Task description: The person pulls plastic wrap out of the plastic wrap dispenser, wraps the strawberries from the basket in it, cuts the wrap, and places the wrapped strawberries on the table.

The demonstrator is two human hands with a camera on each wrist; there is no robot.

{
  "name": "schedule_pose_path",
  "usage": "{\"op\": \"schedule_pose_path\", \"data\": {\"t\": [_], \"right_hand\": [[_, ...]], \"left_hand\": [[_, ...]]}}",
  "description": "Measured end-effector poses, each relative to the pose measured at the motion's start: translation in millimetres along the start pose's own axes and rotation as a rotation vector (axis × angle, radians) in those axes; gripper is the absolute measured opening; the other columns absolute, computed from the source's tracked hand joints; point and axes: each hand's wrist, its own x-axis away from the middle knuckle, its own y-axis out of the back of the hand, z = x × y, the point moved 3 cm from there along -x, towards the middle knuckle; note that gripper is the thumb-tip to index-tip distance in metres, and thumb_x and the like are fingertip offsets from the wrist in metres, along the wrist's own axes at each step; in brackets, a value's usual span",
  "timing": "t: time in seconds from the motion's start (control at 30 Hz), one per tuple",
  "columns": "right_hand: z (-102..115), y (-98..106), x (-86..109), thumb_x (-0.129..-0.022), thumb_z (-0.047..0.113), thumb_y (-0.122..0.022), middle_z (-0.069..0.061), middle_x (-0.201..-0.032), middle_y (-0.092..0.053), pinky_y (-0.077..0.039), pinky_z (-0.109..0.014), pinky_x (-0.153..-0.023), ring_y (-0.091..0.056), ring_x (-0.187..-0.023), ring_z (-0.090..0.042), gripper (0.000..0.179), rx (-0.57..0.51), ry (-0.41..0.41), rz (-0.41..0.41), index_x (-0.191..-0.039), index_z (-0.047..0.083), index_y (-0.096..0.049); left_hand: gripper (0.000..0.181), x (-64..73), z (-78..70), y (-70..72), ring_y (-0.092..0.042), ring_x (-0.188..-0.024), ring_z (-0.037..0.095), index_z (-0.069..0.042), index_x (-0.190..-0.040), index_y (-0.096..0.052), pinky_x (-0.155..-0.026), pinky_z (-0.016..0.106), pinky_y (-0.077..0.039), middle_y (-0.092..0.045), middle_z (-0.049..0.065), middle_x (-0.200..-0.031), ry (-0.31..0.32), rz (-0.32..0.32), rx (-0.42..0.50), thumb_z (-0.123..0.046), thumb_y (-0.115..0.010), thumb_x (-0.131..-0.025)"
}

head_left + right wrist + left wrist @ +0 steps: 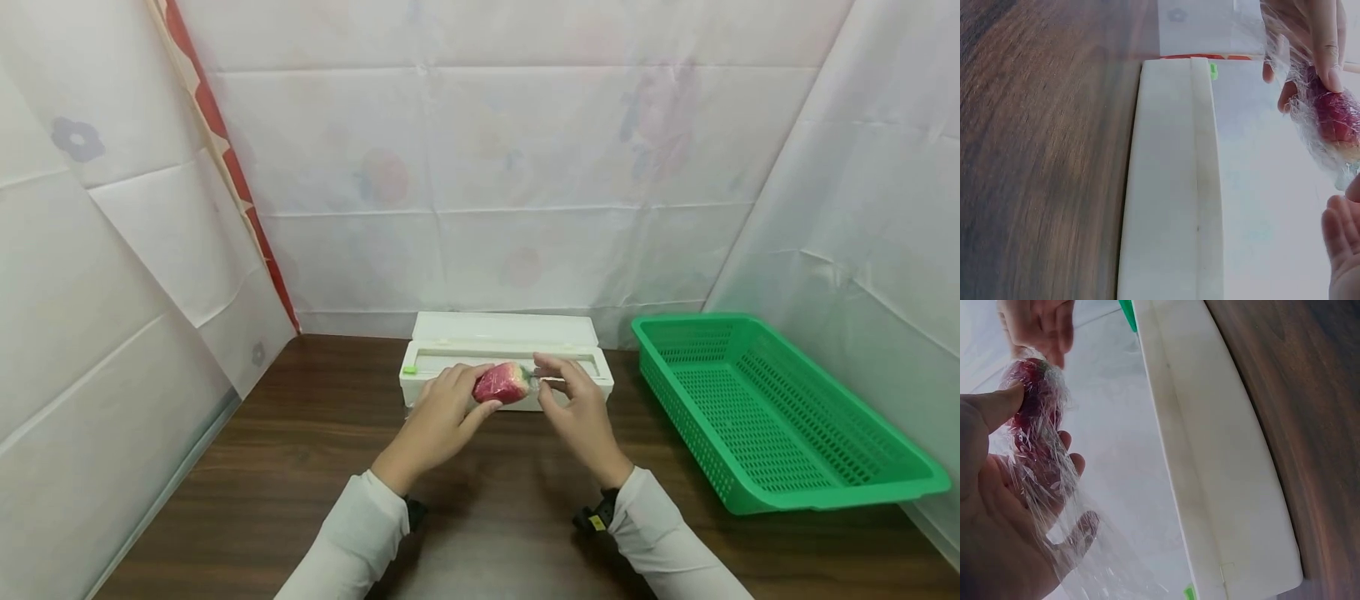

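Observation:
A red strawberry (502, 383), pale and green at one end, is wrapped in clear cling film (1054, 469). My left hand (438, 412) grips it, thumb pressed on its near side, above the front of a white cling film dispenser (510, 348). Loose film trails down across the left palm and fingers in the left wrist view. My right hand (581, 417) is held beside the strawberry's green end, thumb and fingers apart around the film there. In the right wrist view, the right fingertips (1336, 215) are just below the wrapped end.
The dispenser's lid (504, 327) stands raised at the back, and a green slider (409, 369) sits at its left end. A green plastic basket (682, 421) stands to the right on the dark wooden table (300, 467). Pale sheets (480, 167) enclose the back and sides.

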Motion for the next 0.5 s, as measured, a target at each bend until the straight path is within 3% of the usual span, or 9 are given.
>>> {"op": "schedule_pose_path", "data": {"t": [0.17,0.37,0.5], "right_hand": [[0.4,-2.1,1.2,-0.084,-0.021,-0.060,-0.017,-0.113,-0.067,-0.056,-0.037,-0.086,-0.066,-0.102,-0.029,0.039,0.004,0.045,0.011,-0.120,-0.006,-0.067],[2.4,-1.5,4.0,-0.089,-0.013,-0.063,-0.009,-0.111,-0.070,-0.056,-0.025,-0.072,-0.066,-0.086,-0.017,0.036,-0.021,-0.081,0.032,-0.121,0.002,-0.069],[4.2,-0.6,3.3,-0.092,-0.004,-0.066,-0.003,-0.103,-0.072,-0.053,-0.024,-0.064,-0.063,-0.078,-0.015,0.032,-0.022,-0.158,0.035,-0.121,0.008,-0.072]], "left_hand": [[0.052,-0.8,-0.5,1.3,-0.055,-0.112,0.023,-0.007,-0.141,-0.052,-0.091,0.049,-0.044,-0.061,0.005,-0.120,-0.036,-0.002,0.008,-0.033,-0.065,-0.099],[0.053,-0.4,-2.4,1.1,-0.056,-0.115,0.025,-0.006,-0.141,-0.053,-0.094,0.053,-0.043,-0.062,0.006,-0.123,-0.063,-0.022,0.037,-0.030,-0.068,-0.097],[0.053,-0.8,-3.5,0.1,-0.056,-0.112,0.024,-0.006,-0.141,-0.053,-0.094,0.053,-0.043,-0.062,0.006,-0.122,-0.079,-0.043,0.041,-0.030,-0.069,-0.097]]}}
